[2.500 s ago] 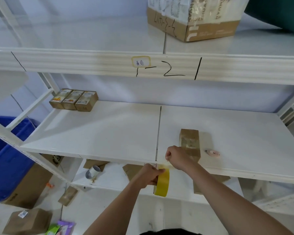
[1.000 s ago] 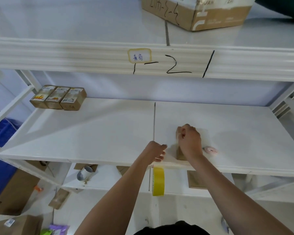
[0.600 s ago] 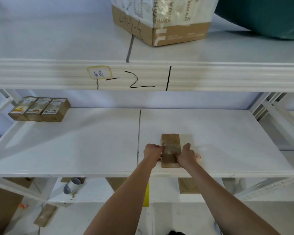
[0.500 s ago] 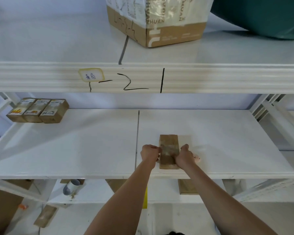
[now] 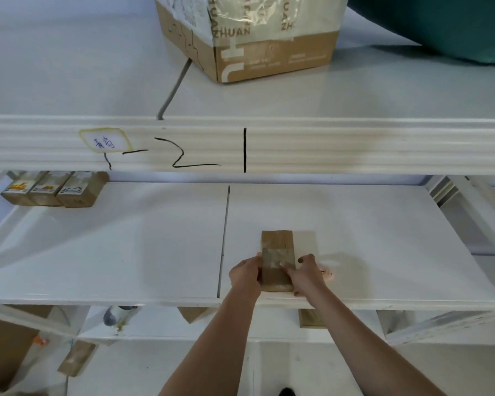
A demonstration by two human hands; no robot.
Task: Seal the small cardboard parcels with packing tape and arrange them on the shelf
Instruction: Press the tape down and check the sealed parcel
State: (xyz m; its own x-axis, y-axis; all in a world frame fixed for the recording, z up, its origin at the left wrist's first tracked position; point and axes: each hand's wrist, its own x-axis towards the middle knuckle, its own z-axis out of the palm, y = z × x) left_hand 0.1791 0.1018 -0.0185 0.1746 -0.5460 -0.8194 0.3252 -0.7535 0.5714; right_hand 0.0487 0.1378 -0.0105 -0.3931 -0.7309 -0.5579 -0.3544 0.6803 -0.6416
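Note:
A small brown cardboard parcel [image 5: 276, 247] lies lengthwise near the front edge of the white middle shelf [image 5: 126, 252], with a band of clear tape across its middle. My left hand [image 5: 245, 274] grips its left side, fingers curled against it. My right hand [image 5: 307, 274] holds the right side, its index finger laid over the taped top. Three small labelled parcels [image 5: 55, 188] stand in a row at the shelf's back left. The tape roll is out of sight.
A small pink object [image 5: 328, 274] lies just right of my right hand. A large cardboard box [image 5: 249, 47] and a green bundle [image 5: 440, 21] sit on the upper shelf. Flat cardboard pieces [image 5: 309, 318] and a grey roll [image 5: 110, 314] lie on the lower shelf.
My left hand let go of the yellow tape roll and rose to the parcel's left side. Both hands now clasp the taped parcel, and my view shifted right and up.

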